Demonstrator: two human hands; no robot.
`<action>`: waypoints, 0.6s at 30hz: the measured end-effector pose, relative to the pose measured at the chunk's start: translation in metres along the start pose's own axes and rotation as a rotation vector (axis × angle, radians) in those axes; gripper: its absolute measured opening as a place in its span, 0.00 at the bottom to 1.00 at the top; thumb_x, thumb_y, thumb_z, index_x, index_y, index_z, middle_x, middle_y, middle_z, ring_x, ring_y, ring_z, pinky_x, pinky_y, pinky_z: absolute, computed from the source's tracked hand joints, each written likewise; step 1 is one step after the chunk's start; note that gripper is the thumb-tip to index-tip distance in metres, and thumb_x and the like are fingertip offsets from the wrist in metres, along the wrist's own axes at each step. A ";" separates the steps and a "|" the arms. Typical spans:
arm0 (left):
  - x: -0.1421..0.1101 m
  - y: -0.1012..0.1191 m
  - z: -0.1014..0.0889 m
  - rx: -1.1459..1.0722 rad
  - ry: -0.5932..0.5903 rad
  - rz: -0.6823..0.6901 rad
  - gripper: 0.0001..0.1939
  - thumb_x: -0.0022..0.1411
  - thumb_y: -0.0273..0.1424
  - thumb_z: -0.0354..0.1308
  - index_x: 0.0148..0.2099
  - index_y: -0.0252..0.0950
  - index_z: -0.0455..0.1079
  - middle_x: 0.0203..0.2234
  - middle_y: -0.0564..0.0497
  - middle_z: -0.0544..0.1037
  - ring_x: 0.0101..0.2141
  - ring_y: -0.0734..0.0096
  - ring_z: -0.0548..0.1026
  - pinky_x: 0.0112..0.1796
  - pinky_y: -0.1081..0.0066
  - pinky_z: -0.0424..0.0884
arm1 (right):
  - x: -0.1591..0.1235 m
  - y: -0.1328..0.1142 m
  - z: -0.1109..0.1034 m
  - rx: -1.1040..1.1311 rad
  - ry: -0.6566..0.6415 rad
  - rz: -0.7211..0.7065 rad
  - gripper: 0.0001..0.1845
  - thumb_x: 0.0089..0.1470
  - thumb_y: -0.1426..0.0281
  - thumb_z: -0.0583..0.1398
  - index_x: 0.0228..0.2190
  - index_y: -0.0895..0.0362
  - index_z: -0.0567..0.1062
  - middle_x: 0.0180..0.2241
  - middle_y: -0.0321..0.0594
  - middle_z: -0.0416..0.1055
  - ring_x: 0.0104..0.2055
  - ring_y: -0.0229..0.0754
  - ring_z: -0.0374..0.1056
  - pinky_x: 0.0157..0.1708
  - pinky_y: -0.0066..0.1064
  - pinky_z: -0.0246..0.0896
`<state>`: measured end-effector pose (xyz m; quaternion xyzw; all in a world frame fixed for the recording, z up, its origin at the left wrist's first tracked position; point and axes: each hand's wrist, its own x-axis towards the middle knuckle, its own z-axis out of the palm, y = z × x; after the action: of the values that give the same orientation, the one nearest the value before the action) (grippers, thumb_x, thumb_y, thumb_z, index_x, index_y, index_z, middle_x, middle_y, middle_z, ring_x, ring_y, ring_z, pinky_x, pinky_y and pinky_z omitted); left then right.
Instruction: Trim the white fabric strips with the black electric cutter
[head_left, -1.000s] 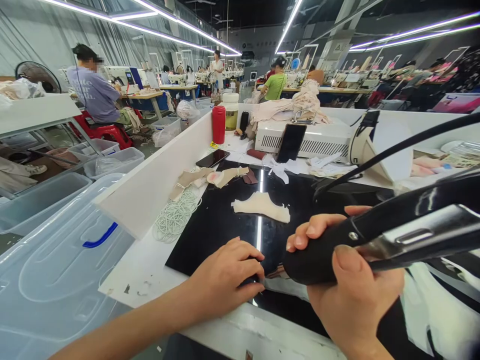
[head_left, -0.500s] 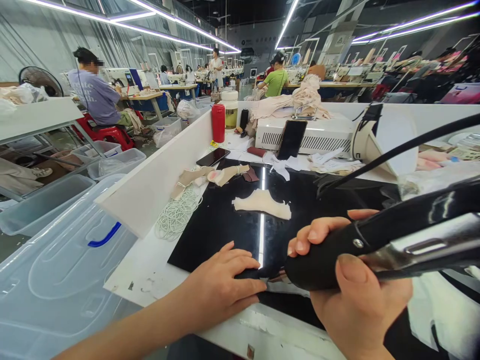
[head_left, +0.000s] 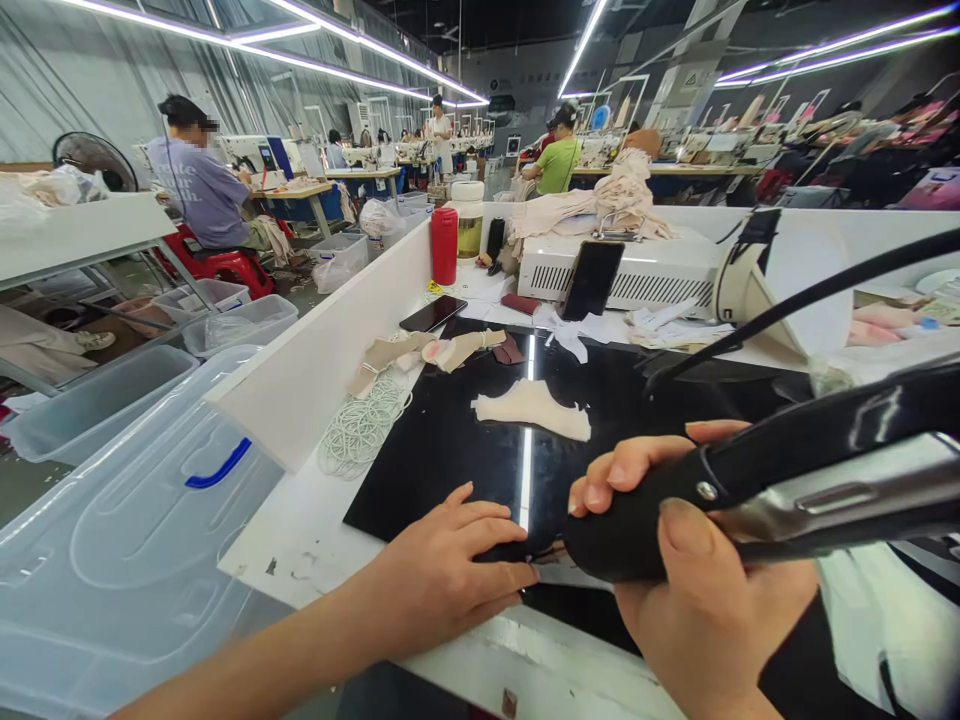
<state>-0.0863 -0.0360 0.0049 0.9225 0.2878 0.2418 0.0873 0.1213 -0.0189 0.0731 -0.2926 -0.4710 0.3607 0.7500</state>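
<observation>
My right hand (head_left: 712, 590) is wrapped round a thick black handheld tool (head_left: 817, 460) with a long silver lever along its side; its exact kind is unclear. The tool's rounded end points left, towards my other hand. My left hand (head_left: 457, 570) lies with fingers outstretched at the front of a glossy black board (head_left: 420, 470), its fingertips by a thin pale strip (head_left: 574, 572) partly hidden by the tool. Farther back on the board lies a cream fabric piece (head_left: 532, 408) with a curved outline.
A heap of pale cord (head_left: 364, 425) and beige scraps (head_left: 457, 350) lie left of the board. Behind are phones (head_left: 433, 314), a red bottle (head_left: 444, 247) and a white vented box (head_left: 637, 272). A black hose (head_left: 810, 285) arches across the right. A lidded plastic bin (head_left: 142, 520) stands left.
The whole view has shifted slightly to the right. My hands keep nearly the same pose, with the tool still held and the fabric piece in its place on the board.
</observation>
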 end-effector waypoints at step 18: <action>0.001 -0.001 -0.002 -0.055 -0.002 -0.053 0.13 0.85 0.35 0.59 0.61 0.40 0.83 0.58 0.43 0.85 0.61 0.58 0.83 0.74 0.46 0.68 | -0.007 -0.008 -0.002 0.010 -0.056 0.030 0.20 0.61 0.59 0.76 0.49 0.47 0.76 0.31 0.31 0.75 0.27 0.42 0.73 0.27 0.38 0.78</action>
<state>-0.0870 -0.0343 0.0068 0.9121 0.3054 0.2461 0.1195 0.1239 -0.0293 0.0754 -0.2856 -0.4858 0.3821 0.7325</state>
